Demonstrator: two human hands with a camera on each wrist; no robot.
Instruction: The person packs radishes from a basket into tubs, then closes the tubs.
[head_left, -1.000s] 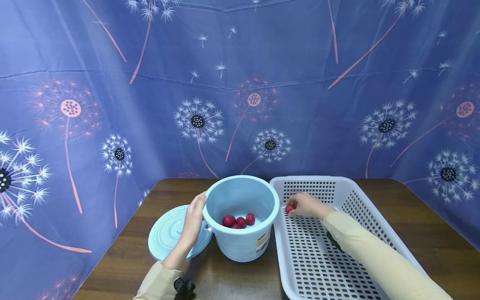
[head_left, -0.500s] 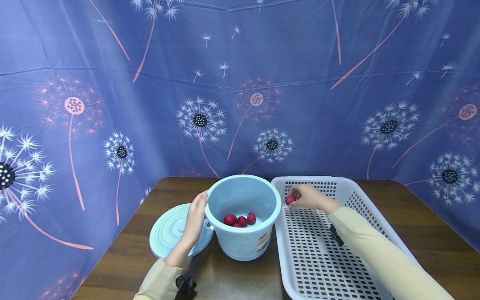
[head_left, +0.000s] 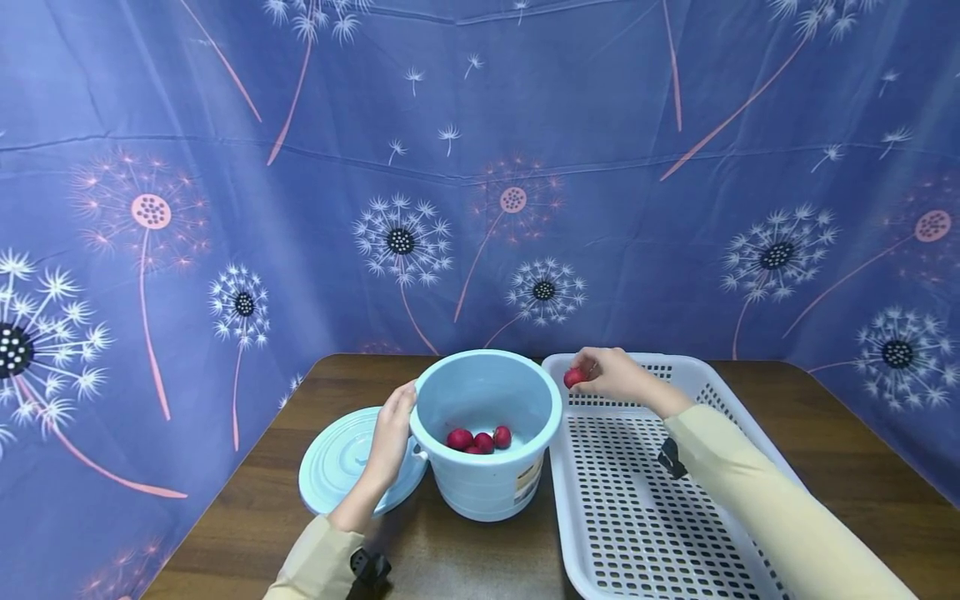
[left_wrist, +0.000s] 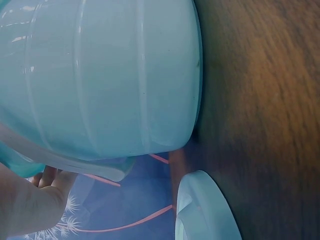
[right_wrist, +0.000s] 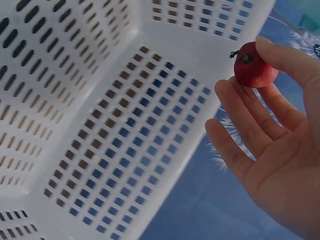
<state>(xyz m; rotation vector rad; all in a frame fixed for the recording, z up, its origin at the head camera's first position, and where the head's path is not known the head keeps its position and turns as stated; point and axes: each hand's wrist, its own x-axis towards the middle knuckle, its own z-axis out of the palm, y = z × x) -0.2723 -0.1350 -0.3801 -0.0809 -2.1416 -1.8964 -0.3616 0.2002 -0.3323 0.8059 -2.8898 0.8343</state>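
A light-blue bucket point(head_left: 480, 492) stands upright on the table with several red radishes point(head_left: 483, 442) at its bottom. My left hand point(head_left: 392, 429) holds the bucket's left rim; in the left wrist view that hand point(left_wrist: 37, 202) is partly hidden behind the bucket's handle point(left_wrist: 65, 162). My right hand point(head_left: 618, 372) pinches one radish point(head_left: 575, 377) between thumb and fingertips, above the far left corner of a white perforated basket point(head_left: 637, 517). Up close in the right wrist view, this radish point(right_wrist: 252, 67) shows a short dark stem and a thin thread.
The bucket's round blue lid point(head_left: 341, 462) lies on the wooden table point(head_left: 465, 567), left of the bucket and partly behind my left forearm. The basket stands close against the bucket's right side. A blue curtain point(head_left: 480, 167) with dandelion prints hangs behind the table.
My right hand has lifted the radish from low in the basket up to about rim height at the far left. The left hand stays on the bucket's rim.
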